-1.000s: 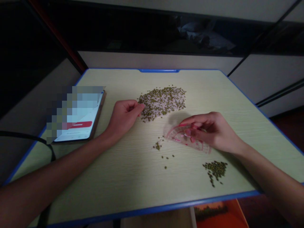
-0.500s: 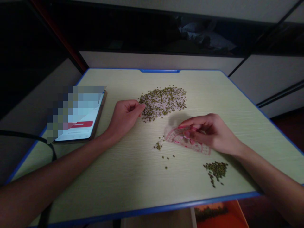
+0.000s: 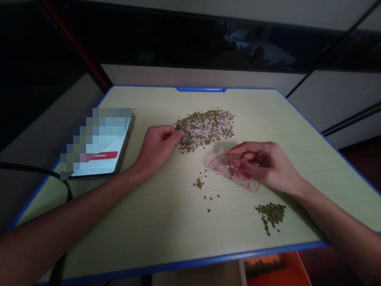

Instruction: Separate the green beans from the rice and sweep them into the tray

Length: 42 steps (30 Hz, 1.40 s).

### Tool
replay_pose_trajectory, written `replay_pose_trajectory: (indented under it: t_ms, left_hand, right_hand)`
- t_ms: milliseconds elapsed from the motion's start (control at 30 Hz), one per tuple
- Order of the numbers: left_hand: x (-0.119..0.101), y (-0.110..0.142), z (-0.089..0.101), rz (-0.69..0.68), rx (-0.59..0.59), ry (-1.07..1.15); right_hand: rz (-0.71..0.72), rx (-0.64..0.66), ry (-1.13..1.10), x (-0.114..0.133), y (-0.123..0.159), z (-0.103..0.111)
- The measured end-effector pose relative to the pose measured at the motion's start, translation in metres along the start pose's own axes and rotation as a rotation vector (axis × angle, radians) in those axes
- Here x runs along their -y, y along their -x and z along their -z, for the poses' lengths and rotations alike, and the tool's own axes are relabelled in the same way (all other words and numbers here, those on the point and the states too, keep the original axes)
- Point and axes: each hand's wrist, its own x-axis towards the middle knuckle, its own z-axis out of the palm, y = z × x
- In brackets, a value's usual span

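Observation:
My right hand (image 3: 264,165) pinches a clear protractor (image 3: 226,169) with pink markings, tilted just over the table. My left hand (image 3: 159,145) is closed, resting at the left edge of a large pile (image 3: 205,129) of green beans mixed with pale grains; whatever its fingers might hold is hidden. Left of the protractor, a small cluster of beans (image 3: 199,182) lies with some pale bits. Several single beans (image 3: 211,198) are scattered nearer to me. Below my right wrist sits a separate heap of green beans (image 3: 272,213).
A tablet (image 3: 99,165) with a lit screen stands on the left of the blue-edged table (image 3: 143,238), partly blurred out. A black cable (image 3: 32,169) runs past it. Dark-banded cabinet fronts (image 3: 202,73) rise behind the table. Under the front edge shows an orange printed surface (image 3: 276,270).
The protractor has swung and shifted slightly left in my right hand. My left hand and the bean piles stay about where they were.

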Motion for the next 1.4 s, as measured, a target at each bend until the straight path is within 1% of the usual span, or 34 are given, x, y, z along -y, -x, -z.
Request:
replay_pose_trajectory:
  t_ms: [100,433,567,800,867,933,1067,1200,1400]
  left_hand:
    - [-0.0002,0.0002,0.0002,0.005,0.004,0.003]
    - [-0.0010,0.0002,0.0000,-0.003,0.003,-0.010]
    - [-0.0017,0.0009,0.0003,0.009,-0.001,-0.021]
    - [-0.0010,0.0006,0.0003,0.001,-0.007,-0.018]
    - [-0.0007,0.0004,0.0002,0.008,-0.007,-0.013]
    - [-0.0007,0.0002,0.0003,0.012,-0.005,-0.012]
    - [-0.0011,0.0004,0.0005,0.006,0.000,-0.011]
    - [-0.0016,0.0006,0.0005,0.003,0.005,-0.013]
    - [-0.0012,-0.0007,0.0004,0.006,0.003,-0.019]
  right_hand:
    - [-0.013,0.035,-0.048,-0.0008,0.0000,-0.0039]
    - [-0.035,0.047,-0.077,-0.0025,-0.0039,-0.0100]
    - [-0.083,-0.021,-0.083,-0.0015,-0.0048,-0.0096]
    - [-0.124,-0.152,-0.055,-0.0013,-0.0050,-0.0037]
    - [-0.101,-0.155,-0.078,-0.0023,-0.0046,-0.0035]
    - [-0.038,-0.145,-0.069,-0.0038,-0.0042,-0.0042]
    - [0.093,-0.122,0.091,-0.0055,-0.0036,-0.0062]
    - [0.136,-0.062,0.214,-0.0040,-0.0032,-0.0070]
    - [0.176,-0.017,0.263,-0.0010,-0.0028,-0.0050]
